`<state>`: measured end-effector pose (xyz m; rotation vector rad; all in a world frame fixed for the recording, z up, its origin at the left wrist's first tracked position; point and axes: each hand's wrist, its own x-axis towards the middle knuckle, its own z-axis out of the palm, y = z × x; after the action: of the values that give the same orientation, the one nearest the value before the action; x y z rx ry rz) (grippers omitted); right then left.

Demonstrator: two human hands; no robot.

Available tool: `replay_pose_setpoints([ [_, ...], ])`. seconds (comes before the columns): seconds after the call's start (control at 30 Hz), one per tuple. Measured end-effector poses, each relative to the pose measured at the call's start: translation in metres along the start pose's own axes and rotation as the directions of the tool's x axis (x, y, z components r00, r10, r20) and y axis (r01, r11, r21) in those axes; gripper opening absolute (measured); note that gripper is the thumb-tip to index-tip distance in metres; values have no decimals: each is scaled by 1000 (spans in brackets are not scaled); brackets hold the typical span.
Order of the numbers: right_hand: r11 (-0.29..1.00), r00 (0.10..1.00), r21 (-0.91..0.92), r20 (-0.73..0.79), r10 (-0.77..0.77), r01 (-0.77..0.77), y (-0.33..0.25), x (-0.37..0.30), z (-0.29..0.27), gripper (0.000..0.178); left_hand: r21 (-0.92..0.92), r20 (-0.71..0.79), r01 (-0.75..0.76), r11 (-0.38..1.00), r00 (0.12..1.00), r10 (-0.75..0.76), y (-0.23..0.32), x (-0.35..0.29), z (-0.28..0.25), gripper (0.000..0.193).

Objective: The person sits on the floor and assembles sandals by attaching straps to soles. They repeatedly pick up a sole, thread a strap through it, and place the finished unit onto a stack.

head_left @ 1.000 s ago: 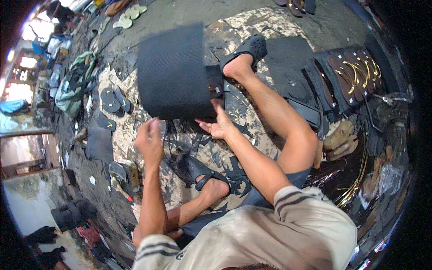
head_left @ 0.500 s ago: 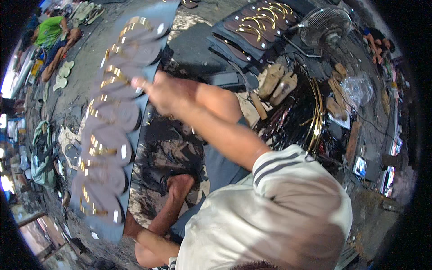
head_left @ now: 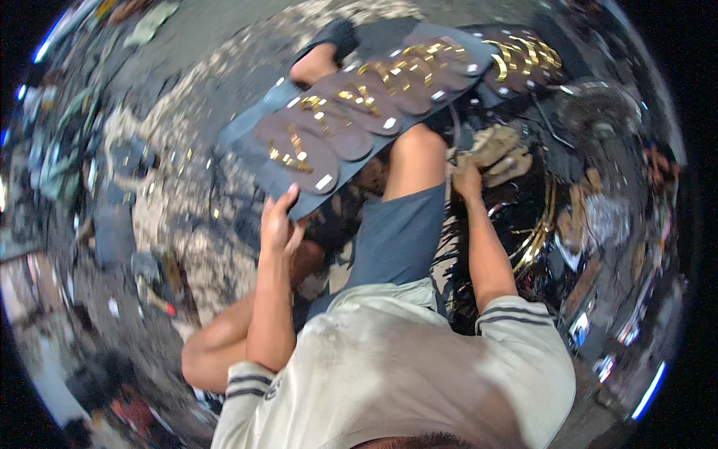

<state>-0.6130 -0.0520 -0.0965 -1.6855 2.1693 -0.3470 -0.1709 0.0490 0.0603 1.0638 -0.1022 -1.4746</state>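
A long blue-grey board point(head_left: 258, 123) carries a row of dark brown sandals point(head_left: 299, 153) with shiny gold straps and small white stickers. It slants from lower left up to the far right, over my raised right knee. My left hand point(head_left: 277, 228) grips the board's near left corner, its thumb on top and its other fingers partly hidden beneath. Off the board, my right hand point(head_left: 467, 179) is down beside a pair of worn wooden shoe lasts point(head_left: 493, 153). Its fingers are blurred, and I cannot tell whether they hold anything.
Beyond the board's right end lies another group of gold-strapped sandals point(head_left: 523, 63). A fan point(head_left: 598, 108) stands at the far right. Bundled gold strips point(head_left: 542, 232) and a clear plastic bag point(head_left: 606, 221) lie right of my arm. A stained cloth point(head_left: 202, 239) covers ground at left.
The sandal board has swung from steep on the left to a shallower slant across my knee. My right hand has let go of it and moved right to the lasts. The view has turned.
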Motion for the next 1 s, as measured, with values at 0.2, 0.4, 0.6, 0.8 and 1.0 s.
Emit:
replay_pose_setpoints([
  [0.2, 903, 987, 405, -7, 158, -141, -29, -58, -33, 43, 404, -159, 189, 895, 978, -135, 8, -15, -18, 35],
  [0.4, 593, 987, 804, 132, -89, -54, -192, -133, -144, 43, 462, -137, 215, 860, 976, -171, -3, -37, -10, 37],
  [0.6, 705, 772, 709, 441, -457, 13, -238, -215, -83, 42, 414, -133, 118, 903, 989, -69, 20, -47, 19, 33],
  [0.8, 750, 701, 659, 507, -502, 59, -250, -222, -77, 38, 275, -131, 124, 953, 987, -91, 27, -51, 32, 31],
  [1.0, 725, 742, 639, 349, -572, 258, -289, -186, -30, 30, 407, -112, 137, 903, 989, -100, 29, -56, 30, 32],
])
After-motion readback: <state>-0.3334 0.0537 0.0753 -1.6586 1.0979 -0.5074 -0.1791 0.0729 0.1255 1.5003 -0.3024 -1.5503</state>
